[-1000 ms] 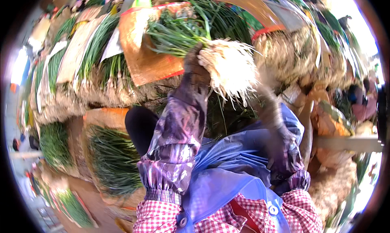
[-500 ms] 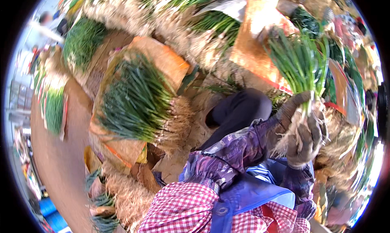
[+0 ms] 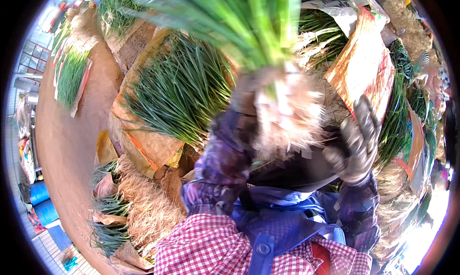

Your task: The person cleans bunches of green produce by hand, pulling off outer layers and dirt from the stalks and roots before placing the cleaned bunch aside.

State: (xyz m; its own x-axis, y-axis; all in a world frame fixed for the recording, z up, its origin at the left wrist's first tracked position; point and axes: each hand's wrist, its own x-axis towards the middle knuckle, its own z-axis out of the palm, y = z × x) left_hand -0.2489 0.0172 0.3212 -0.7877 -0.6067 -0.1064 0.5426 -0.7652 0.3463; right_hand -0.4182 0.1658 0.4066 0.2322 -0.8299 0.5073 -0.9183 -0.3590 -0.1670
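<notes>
A large bunch of spring onions rises in front of me, its green tops away and its pale roots toward me, blurred by motion. My left hand, in a dark glove, is closed round its base; the roots hide some of the fingers. My right hand, in a grey glove, is held up to the right, apart from the bunch, with fingers spread and nothing in it. Left of my left forearm, a wide pile of spring onions lies on an orange sack.
Rooted bundles lie at the lower left. An orange and white sack is at the upper right, with more onions beside it. Brown floor stretches along the left, beyond which stand blue drums.
My left hand has carried the bunch leftward and up from the right side, closer to view. My right hand has come off its roots and opened. The view has shifted slightly.
</notes>
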